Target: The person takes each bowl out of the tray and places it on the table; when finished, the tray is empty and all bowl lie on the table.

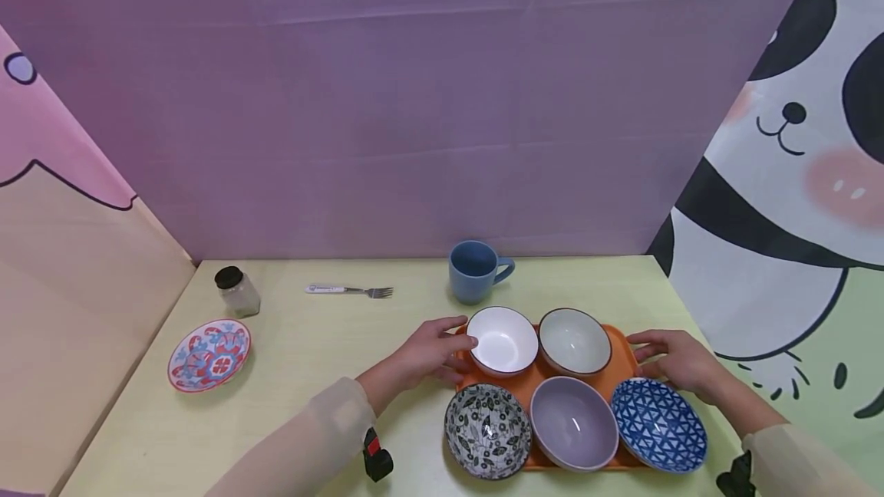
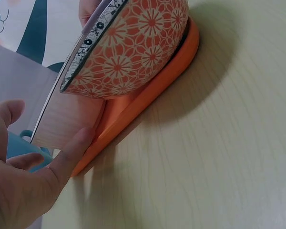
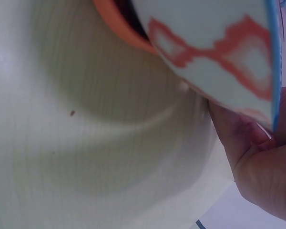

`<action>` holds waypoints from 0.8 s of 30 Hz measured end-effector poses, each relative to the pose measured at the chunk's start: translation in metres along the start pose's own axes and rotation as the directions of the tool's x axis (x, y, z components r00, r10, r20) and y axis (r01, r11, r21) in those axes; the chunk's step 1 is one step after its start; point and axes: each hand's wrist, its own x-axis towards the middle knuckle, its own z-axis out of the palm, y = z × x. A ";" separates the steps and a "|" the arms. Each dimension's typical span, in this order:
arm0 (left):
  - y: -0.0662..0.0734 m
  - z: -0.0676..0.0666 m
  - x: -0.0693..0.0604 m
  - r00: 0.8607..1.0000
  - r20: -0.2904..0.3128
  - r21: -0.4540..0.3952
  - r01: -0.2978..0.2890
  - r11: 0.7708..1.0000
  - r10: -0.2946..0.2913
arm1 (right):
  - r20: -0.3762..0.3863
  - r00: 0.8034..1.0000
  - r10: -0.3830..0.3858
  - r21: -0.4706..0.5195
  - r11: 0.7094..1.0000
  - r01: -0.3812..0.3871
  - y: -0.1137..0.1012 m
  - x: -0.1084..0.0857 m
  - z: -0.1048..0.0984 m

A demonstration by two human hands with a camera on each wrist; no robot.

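An orange tray [image 1: 621, 363] carries several bowls. At its back stand a white bowl [image 1: 502, 340] and a pale grey bowl [image 1: 575, 341]. Along the front are a black-and-white leaf-patterned bowl [image 1: 488, 432], a purple bowl [image 1: 575, 424] and a tilted blue-and-white bowl [image 1: 659, 426]. My left hand [image 1: 428, 351] is at the tray's left side, fingers spread beside the white bowl; in the left wrist view one finger [image 2: 74, 150] reaches the tray rim. At the right side my right hand [image 1: 680, 363] extends its fingers toward the tray edge, partly hidden behind the blue-and-white bowl in the right wrist view.
A blue mug [image 1: 473, 273] stands just behind the tray. Farther left lie a fork [image 1: 348, 291] with a white handle and a red-and-blue patterned dish [image 1: 209, 356]. A jar [image 1: 238, 294] with a black lid is behind that dish. A purple cloth wall [image 1: 442, 113] closes the back.
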 end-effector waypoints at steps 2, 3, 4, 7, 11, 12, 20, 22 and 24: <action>0.001 0.001 0.001 1.000 0.002 0.004 0.007 1.000 -0.007 | 0.000 1.000 0.004 -0.003 1.000 -0.004 0.000 0.001 0.000; 0.001 0.001 0.002 1.000 0.001 0.004 0.011 1.000 -0.011 | 0.000 1.000 0.005 -0.004 1.000 -0.005 0.000 0.001 -0.001; 0.001 0.001 0.002 1.000 0.002 0.003 0.011 1.000 -0.011 | -0.002 1.000 0.007 -0.005 1.000 -0.007 0.000 0.002 -0.001; 0.001 0.002 0.004 1.000 0.004 0.009 0.010 1.000 -0.010 | -0.006 1.000 0.011 -0.003 1.000 -0.011 0.000 0.003 -0.001; 0.002 0.004 0.005 1.000 0.002 0.027 0.005 1.000 -0.005 | -0.007 1.000 0.013 0.001 1.000 -0.012 -0.001 0.003 0.000; 0.001 0.004 0.006 1.000 0.000 0.029 0.004 1.000 -0.004 | -0.006 1.000 0.013 0.001 1.000 -0.013 -0.001 0.003 0.000; 0.000 0.005 0.007 1.000 -0.011 0.019 -0.004 1.000 0.004 | -0.009 1.000 0.013 -0.005 1.000 -0.013 -0.002 0.003 0.001; 0.000 0.007 0.007 1.000 -0.020 0.016 -0.011 1.000 0.011 | -0.012 1.000 0.013 -0.009 1.000 -0.013 -0.001 0.003 0.001; 0.000 0.008 0.007 0.999 -0.038 0.020 -0.015 1.000 0.015 | -0.013 1.000 0.015 -0.011 1.000 -0.016 0.000 0.002 0.001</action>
